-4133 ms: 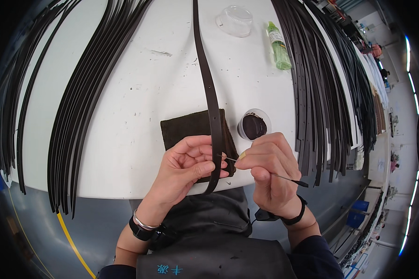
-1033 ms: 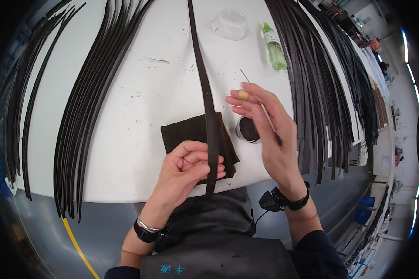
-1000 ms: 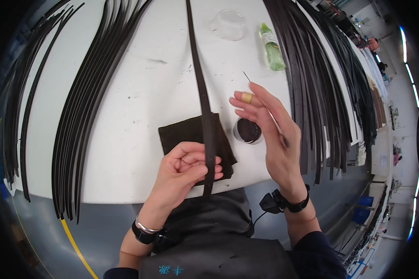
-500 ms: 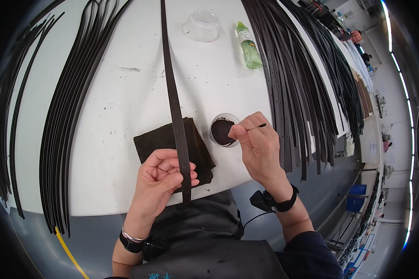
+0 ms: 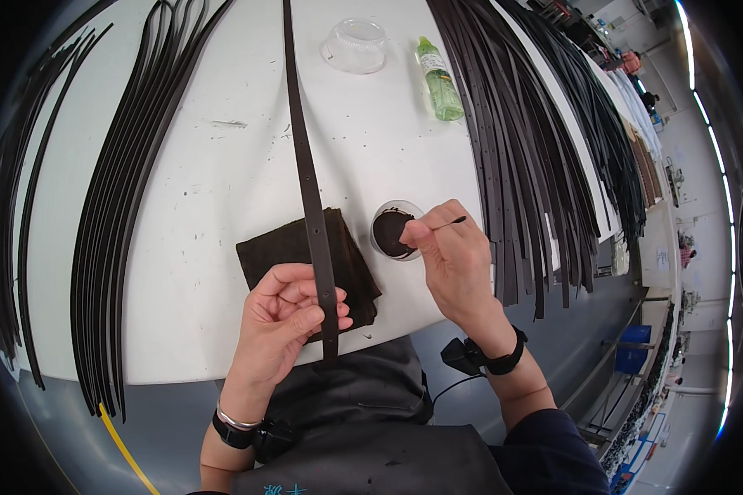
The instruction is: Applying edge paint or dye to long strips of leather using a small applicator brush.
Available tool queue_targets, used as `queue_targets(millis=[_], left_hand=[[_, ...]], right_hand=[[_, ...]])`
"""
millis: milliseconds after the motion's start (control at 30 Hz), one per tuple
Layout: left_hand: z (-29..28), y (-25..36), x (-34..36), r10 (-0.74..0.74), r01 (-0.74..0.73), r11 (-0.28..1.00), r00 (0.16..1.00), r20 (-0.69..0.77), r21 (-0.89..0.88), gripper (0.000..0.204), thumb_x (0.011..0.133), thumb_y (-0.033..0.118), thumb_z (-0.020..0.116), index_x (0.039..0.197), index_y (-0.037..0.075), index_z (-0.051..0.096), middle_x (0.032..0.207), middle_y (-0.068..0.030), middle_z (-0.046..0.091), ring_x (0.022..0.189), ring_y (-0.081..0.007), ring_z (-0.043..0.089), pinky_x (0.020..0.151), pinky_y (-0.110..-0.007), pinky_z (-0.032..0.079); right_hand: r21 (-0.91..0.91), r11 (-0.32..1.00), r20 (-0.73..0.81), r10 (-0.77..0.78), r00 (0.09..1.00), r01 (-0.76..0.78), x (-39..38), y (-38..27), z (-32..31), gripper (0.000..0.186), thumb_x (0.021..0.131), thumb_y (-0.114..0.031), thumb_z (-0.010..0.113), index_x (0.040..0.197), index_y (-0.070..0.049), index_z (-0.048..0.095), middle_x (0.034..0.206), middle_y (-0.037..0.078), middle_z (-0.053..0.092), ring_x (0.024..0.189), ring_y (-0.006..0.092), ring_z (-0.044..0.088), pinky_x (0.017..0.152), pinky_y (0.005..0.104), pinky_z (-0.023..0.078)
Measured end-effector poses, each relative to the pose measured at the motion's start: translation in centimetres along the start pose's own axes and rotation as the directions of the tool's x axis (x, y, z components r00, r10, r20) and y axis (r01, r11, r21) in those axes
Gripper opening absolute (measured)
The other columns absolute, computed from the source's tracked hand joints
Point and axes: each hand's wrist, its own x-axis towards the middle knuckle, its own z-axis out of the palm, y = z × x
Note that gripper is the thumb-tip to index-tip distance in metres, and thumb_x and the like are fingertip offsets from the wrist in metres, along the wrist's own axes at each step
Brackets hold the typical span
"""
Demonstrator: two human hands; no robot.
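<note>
A long dark brown belt strap with a row of punched holes runs from the far table edge toward me. Near its close end, my left hand pinches it between thumb and fingers. Under the strap lies a folded dark cloth. My right hand grips a thin cotton swab whose dark tip points up and to the right; its other end is hidden by the fingers. That hand is beside a small clear cup of dark brown paste or dye, its fingers overlapping the cup's right rim.
A clear plastic lid or bowl and a green bottle lie at the back of the white table. Bundles of dark straps line the left, and more straps hang over the right edge.
My right hand has shifted slightly left with the swab, closer over the cup. My left hand and the belt strap stay almost where they were.
</note>
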Motion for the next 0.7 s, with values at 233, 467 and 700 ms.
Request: queue_targets(millis=[233, 467, 700], left_hand=[[0.0, 0.1, 0.0, -0.002, 0.002, 1.000, 1.000, 0.007, -0.007, 0.033, 0.085, -0.005, 0.060, 0.116, -0.001, 0.050, 0.103, -0.0182, 0.064, 0.092, -0.0242, 0.066, 0.082, -0.042, 0.058], [0.1, 0.2, -0.1, -0.012, 0.012, 1.000, 1.000, -0.002, 0.021, 0.035, 0.086, -0.007, 0.057, 0.120, -0.001, 0.049, 0.105, -0.0172, 0.063, 0.094, -0.0234, 0.065, 0.084, -0.042, 0.057], [0.4, 0.4, 0.2, -0.024, 0.024, 1.000, 1.000, 0.016, -0.002, 0.038, 0.087, -0.009, 0.054, 0.124, -0.002, 0.047, 0.109, -0.0172, 0.062, 0.098, -0.0240, 0.064, 0.088, -0.042, 0.055]], right_hand=[[0.392, 0.859, -0.074, 0.385, 0.920, -0.329, -0.2, -1.7, -1.5, 0.029, 0.098, -0.013, 0.048, 0.078, 0.002, 0.061, 0.069, 0.007, 0.060, 0.067, 0.0159, 0.056, 0.063, 0.0275, 0.045], [0.742, 0.544, 0.063, 0.527, 0.848, -0.393, -0.1, -3.3, -1.4, 0.046, 0.104, -0.023, 0.034, 0.077, 0.005, 0.058, 0.076, 0.009, 0.062, 0.069, 0.0125, 0.056, 0.069, 0.0263, 0.045], [0.572, 0.792, 0.020, 0.247, 0.969, -0.214, 0.2, -5.1, -1.3, 0.036, 0.102, -0.014, 0.036, 0.080, 0.004, 0.058, 0.076, 0.011, 0.062, 0.070, 0.0185, 0.057, 0.068, 0.0292, 0.046]])
